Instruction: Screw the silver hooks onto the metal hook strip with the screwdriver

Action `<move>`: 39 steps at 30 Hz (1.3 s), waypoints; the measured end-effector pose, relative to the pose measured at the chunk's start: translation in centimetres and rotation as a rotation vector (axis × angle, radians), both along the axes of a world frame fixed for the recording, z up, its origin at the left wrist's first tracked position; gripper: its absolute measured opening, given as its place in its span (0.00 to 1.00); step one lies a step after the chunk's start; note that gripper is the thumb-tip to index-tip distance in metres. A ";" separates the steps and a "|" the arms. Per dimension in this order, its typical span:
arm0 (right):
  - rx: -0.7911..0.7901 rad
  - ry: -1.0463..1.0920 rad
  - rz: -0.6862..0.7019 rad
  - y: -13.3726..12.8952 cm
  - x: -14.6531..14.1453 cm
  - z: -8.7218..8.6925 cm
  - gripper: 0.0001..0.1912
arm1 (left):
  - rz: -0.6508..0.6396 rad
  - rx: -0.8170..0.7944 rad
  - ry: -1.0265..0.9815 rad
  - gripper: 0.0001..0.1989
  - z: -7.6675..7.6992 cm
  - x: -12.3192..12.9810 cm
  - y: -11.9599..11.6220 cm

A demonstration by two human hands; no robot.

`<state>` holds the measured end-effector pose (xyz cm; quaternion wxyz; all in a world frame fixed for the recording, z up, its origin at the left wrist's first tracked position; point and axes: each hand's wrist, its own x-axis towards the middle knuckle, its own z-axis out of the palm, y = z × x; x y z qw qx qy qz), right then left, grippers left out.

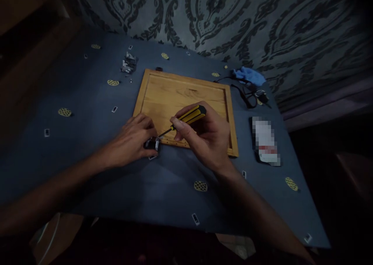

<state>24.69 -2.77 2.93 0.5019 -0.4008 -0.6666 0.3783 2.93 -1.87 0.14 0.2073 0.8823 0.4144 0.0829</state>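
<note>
A framed wooden panel (186,98) lies on the blue patterned table, its near edge marked by several small dark holes. At the panel's near left corner, my left hand (134,140) grips a small dark and silvery metal part (152,143) between thumb and fingers. My right hand (206,136) is closed around a yellow and black screwdriver (190,116), over the right part of the panel. The screwdriver slants down to the left, and its tip meets the metal part or sits right beside it; the exact contact is too small to tell.
Several metal pieces (128,63) lie at the back left, with tiny screws close by. Right of the panel are a blue cloth (249,75), dark glasses (246,96), keys (263,97) and a blurred packet (265,140). A patterned wall covering (218,16) rises behind the table.
</note>
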 end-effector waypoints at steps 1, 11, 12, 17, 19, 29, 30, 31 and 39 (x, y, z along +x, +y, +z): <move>-0.001 0.003 0.005 0.0 0.0 0.0 0.11 | -0.002 -0.004 0.001 0.15 0.0 0.0 0.0; -0.009 -0.046 0.000 0.2 0.3 -0.4 0.16 | -0.015 0.009 0.005 0.15 -0.1 -0.1 0.2; -0.008 -0.039 0.000 0.2 0.3 -0.5 0.16 | -0.019 0.015 0.008 0.15 -0.2 -0.1 0.2; -0.004 -0.031 0.017 0.4 0.1 -1.1 0.16 | -0.038 0.052 -0.009 0.17 -0.6 -0.3 0.3; 0.001 -0.021 0.018 0.5 0.0 -1.3 0.17 | -0.040 0.054 -0.014 0.18 -0.7 -0.4 0.3; 0.012 0.029 0.000 0.6 -0.4 -1.7 0.18 | -0.041 0.026 0.015 0.19 -0.3 -0.4 0.4; 0.012 0.029 0.001 0.6 -0.5 -1.8 0.18 | -0.037 0.024 0.017 0.19 -0.3 -0.3 0.4; 0.010 0.027 0.002 0.6 -0.5 -1.7 0.18 | -0.033 0.023 0.017 0.19 -0.3 -0.2 0.4; 0.022 0.069 -0.042 0.5 -0.3 -1.0 0.15 | -0.022 0.019 -0.001 0.17 -0.4 -0.3 0.3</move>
